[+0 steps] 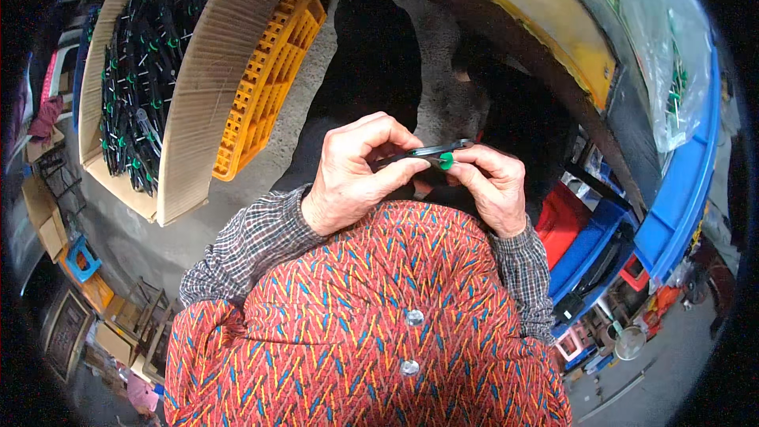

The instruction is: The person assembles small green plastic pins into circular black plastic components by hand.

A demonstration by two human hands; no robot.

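In front of my patterned apron, I hold a slim black part (443, 148) with both hands. My left hand (352, 168) is closed round its left end, thumb and forefinger pressed together on it. A small round green piece (447, 160) sits at the right-hand side, against the black part. My right hand (496, 188) pinches there, with its thumb and forefinger at the green piece. Whether the green piece is fixed to the black part cannot be made out. The fingers hide much of the left end.
At the upper left a cardboard box (209, 71) holds many black parts (142, 55) with green bits. Beside it stands a yellow plastic crate (273, 83). On the right are a yellow-edged work surface (569, 35), a clear plastic bag (668, 39) and a blue tray (680, 213).
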